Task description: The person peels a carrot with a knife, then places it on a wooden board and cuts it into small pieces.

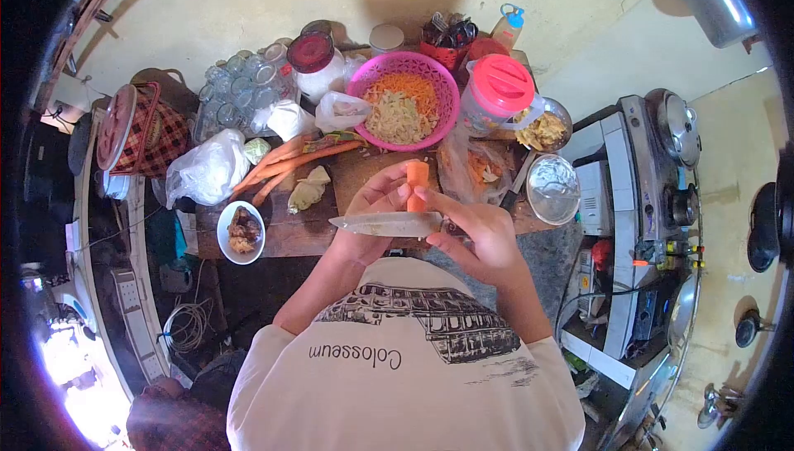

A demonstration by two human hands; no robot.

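My left hand (374,203) holds a short orange carrot piece (418,175) upright over the wooden table (298,232). In my right hand (480,232) is a knife (385,224), its blade lying flat and pointing left across my left wrist. My right thumb rests against the lower end of the carrot piece. Just beyond my hands stands a pink bowl (447,112) holding shredded carrot and pale shredded vegetable. Whole carrots (289,162) lie on the table to the left of my hands.
A white bowl of scraps (240,232) sits at the table's left front. Jars with a red lid (312,54) and a pink lid (500,83), clustered glasses (236,83), plastic bags (207,171) and a metal bowl (552,189) crowd the table. A stove (662,170) stands at the right.
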